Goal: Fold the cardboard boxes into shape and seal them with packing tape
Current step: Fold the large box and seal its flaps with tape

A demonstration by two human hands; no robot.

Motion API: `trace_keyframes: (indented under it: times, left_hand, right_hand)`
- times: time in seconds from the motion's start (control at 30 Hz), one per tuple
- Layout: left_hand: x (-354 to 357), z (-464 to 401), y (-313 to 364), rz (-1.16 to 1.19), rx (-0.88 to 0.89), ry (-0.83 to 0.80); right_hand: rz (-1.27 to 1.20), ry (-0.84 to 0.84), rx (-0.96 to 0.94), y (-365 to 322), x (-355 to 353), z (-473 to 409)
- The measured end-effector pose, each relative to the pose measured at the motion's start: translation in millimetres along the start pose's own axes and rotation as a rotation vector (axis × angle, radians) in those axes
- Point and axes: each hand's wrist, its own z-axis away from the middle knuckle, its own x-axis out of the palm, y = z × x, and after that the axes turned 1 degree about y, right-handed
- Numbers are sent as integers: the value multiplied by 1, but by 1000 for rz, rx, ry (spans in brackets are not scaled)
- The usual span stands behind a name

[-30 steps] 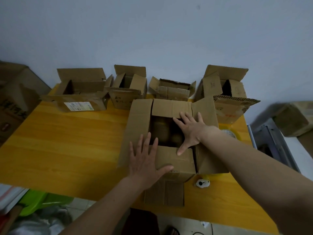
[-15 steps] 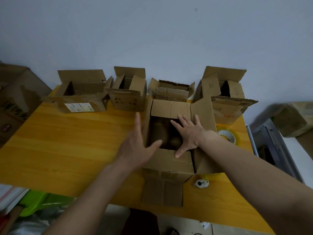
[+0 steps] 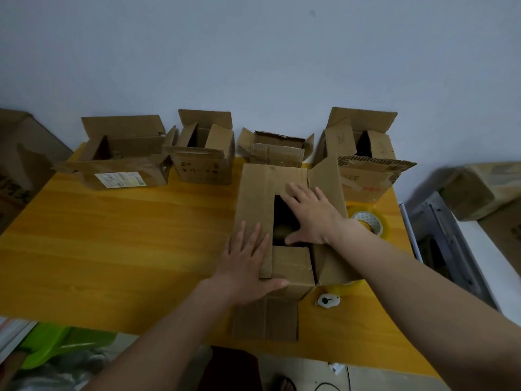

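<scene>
A cardboard box (image 3: 284, 266) sits near the front edge of the yellow worktop (image 3: 112, 238), its top partly folded in. The left hand (image 3: 245, 266) lies flat with fingers spread on the left flap (image 3: 255, 198), which is down over the opening. The right hand (image 3: 310, 215), fingers straight and splayed, presses on the far flap above the dark gap. A roll of packing tape (image 3: 369, 221) lies just right of the box. Four open boxes (image 3: 203, 156) line the wall behind.
</scene>
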Motion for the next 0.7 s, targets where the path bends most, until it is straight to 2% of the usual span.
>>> trace_keyframes:
  times: [0.07,0.13,0.2,0.3,0.37,0.43,0.7]
  left_hand:
    - [2,-1,-1,-12,2,3]
    - [2,-1,-1,-3,0,7]
    - [2,0,0,4,0,10]
    - [2,1,0,21,-4,21]
    - [2,2,1,23,-8,36]
    - [3,2,2,28,-25,42]
    - [11,20,18,105,-165,122]
  right_hand:
    - [-296,350,64,3,-7,8]
    - [-618,660,257,14,-13,16]
    - [-938,732,473,27,-11,25]
    - [-1304,486,601,29,9,33]
    - [-1341,252,608,15,25,37]
    - [-1345,100,580,-5,36,39]
    - [-1084,-10,514,-35,55,29]
